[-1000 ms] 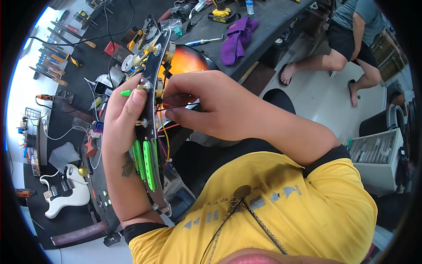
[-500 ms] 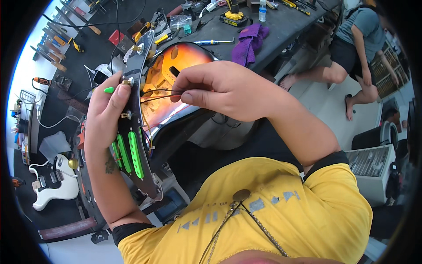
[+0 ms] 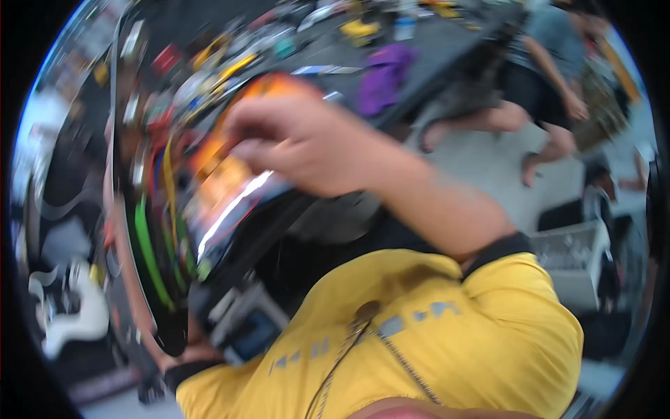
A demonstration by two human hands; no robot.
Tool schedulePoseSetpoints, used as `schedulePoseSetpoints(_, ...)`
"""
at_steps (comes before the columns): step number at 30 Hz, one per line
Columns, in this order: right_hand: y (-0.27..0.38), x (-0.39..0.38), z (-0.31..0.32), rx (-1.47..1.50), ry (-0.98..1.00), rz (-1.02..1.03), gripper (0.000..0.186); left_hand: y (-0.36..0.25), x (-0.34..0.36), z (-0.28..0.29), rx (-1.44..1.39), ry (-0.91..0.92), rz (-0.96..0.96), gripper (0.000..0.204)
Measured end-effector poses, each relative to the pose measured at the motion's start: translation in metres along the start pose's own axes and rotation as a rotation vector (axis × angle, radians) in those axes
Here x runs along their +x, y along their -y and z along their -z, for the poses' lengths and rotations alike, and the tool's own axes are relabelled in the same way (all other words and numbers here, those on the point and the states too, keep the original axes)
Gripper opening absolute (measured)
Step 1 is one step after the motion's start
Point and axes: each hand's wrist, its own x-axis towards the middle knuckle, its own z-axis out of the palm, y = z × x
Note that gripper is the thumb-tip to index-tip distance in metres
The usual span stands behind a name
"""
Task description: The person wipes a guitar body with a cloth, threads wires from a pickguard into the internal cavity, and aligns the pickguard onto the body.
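Note:
A dark guitar pickguard [image 3: 169,335] stands tilted nearly edge-on at the left, its wired underside towards the right. Bright green pickups [image 3: 150,251] sit in its lower part, with coloured wires and metal parts blurred above them. My left hand [image 3: 110,164] grips it from behind, mostly hidden by the plate. Over the orange sunburst guitar body [image 3: 225,183], my right hand [image 3: 283,143] is closed with thumb and forefinger curled together. Motion blur hides whatever is between those fingertips. The body lies on the dark workbench [image 3: 307,52].
A purple cloth [image 3: 384,77] lies at the bench edge, near a yellow power tool [image 3: 361,29] and scattered hand tools. A white guitar [image 3: 82,307] lies at the far left. On the right, another person [image 3: 558,63] sits near a white crate [image 3: 572,248].
The pickguard has moved left and turned, so its wired underside shows more. My right hand has shifted slightly left, and the black wires once seen in its fingers are no longer distinguishable.

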Motion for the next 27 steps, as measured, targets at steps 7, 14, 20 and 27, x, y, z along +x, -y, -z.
schedulePoseSetpoints(7, -0.007, -0.001, -0.021, 0.212, 0.084, -0.076, 0.021, -0.005, -0.016, 0.011, -0.109, -0.027, -0.008, 0.042)
schedulePoseSetpoints(14, 0.008, 0.001, 0.021, -0.079, -0.042, 0.0, 0.023, 0.002, -0.013, 0.022, -0.21, -0.145, -0.005, 0.039)
schedulePoseSetpoints(20, -0.003, -0.009, 0.044, -0.264, -0.078, -0.072, 0.02, -0.002, 0.004, 0.071, -0.4, -0.369, -0.046, 0.038)
schedulePoseSetpoints(27, -0.018, 0.014, 0.078, -0.563, -0.14, -0.238, 0.019, 0.054, 0.054, 0.125, -0.014, -0.483, -0.236, 0.049)
